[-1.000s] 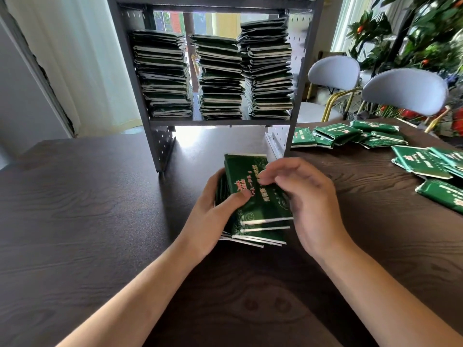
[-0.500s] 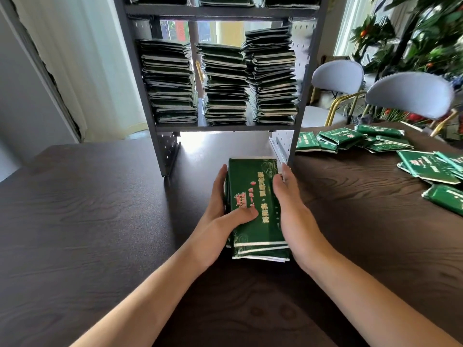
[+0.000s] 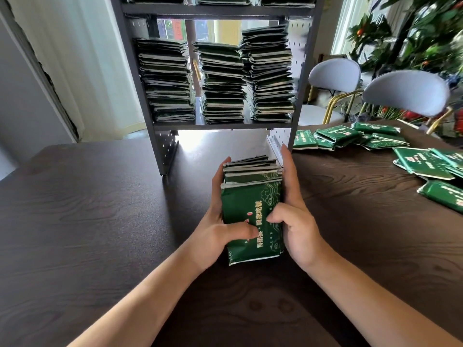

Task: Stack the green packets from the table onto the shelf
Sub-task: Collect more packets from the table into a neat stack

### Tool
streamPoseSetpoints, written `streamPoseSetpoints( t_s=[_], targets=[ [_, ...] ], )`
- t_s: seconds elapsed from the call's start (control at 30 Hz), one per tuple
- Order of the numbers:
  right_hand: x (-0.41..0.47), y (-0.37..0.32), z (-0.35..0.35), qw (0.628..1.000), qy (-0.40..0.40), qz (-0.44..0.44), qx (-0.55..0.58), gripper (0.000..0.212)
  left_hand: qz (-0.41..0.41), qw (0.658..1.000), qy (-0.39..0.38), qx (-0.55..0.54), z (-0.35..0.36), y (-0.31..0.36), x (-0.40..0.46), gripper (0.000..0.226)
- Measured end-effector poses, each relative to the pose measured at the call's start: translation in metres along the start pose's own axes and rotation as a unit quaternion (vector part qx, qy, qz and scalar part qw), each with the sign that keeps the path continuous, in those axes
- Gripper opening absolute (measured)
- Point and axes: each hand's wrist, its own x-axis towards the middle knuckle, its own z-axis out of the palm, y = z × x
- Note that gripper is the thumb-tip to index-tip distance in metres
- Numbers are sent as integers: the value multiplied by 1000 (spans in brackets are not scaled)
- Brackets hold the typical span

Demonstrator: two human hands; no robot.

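**Packets squared between both hands, near the shelf foot**

Packets (image 3: 251, 209), a small green bundle, sit between the two hands over the dark table (image 3: 87, 221), just near of the shelf (image 3: 220, 126). Top packet faces up, printed side showing; white edges of the ones beneath fan out at the far end. Whether the bundle rests on the table or is lifted off it cannot be told.

Left hand (image 3: 220, 221) clasps the bundle's left side, fingers running along that edge, thumb curled across the top face. Right hand (image 3: 295, 216) clasps the right side, fingers long and nearly straight along the edge, thumb bent onto the top face. The two thumbs lie close together near the middle of the top packet.

Shelf: lower tier holds three tall stacks (image 3: 220, 83) side by side, the right one highest. More stacks on the tier above, cut off by the frame.

Loose packets (image 3: 375, 140) scattered on the table far right, well apart from the hands. Two grey chairs (image 3: 406, 92) behind them.
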Motion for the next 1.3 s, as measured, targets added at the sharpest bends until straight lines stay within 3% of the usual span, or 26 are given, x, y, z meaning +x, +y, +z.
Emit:
streamPoseSetpoints(
  t_s=[0.17,0.37,0.5,0.6,0.77,0.83,0.97,1.07,1.23,1.3],
  targets=[
    [-4,-8,3,999,-8,39,10,102,-25,999,15,-21,2,1,1,96],
    [1,-20,2,993,54,107,16,102,-63,995,75,-6,8,12,2,87],
    [0,-36,1,982,74,173,-13,94,-127,988,91,4,15,23,2,78],
    [-11,-43,-6,971,94,220,-7,91,-185,980,61,26,27,32,-1,69],
    [-39,-67,-32,956,121,262,-44,53,-228,973,27,39,62,38,-3,63],
    [-50,-79,-45,950,124,271,-99,37,-233,971,26,46,77,37,-2,55],
    [-74,-94,-72,920,127,275,-248,28,-243,968,17,64,109,30,-1,55],
    [-90,-97,-93,870,158,273,-380,40,-251,966,7,62,130,27,-1,60],
    [-114,-102,-134,685,147,326,-635,54,-252,965,-2,66,151,25,1,75],
    [-120,-99,-146,651,140,380,-642,55,-255,965,4,69,151,23,2,65]
  ],
)
